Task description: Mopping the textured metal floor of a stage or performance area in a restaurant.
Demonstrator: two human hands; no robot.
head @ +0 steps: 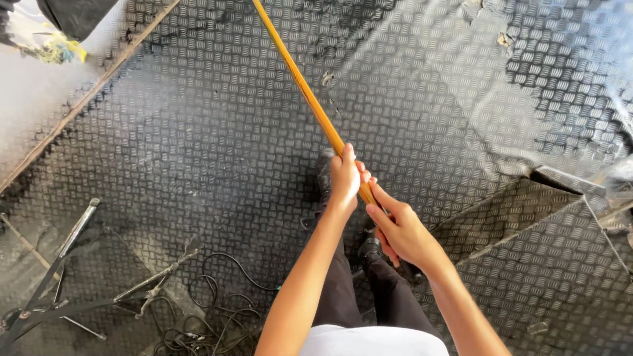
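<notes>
A long orange wooden pole point(300, 82) runs from the top middle of the head view down toward me. My left hand point(345, 178) is wrapped around it higher up. My right hand point(399, 227) grips its lower end just below. Both arms reach forward over my dark trousers and dark shoes. The far end of the pole is out of view past the top edge.
I stand on a dark metal tread-plate floor point(217, 145) with raised panels at right point(508, 211). A folded metal stand point(66, 264) and tangled black cables point(211, 316) lie at lower left. A pale strip of ground point(39, 92) borders the plate at upper left.
</notes>
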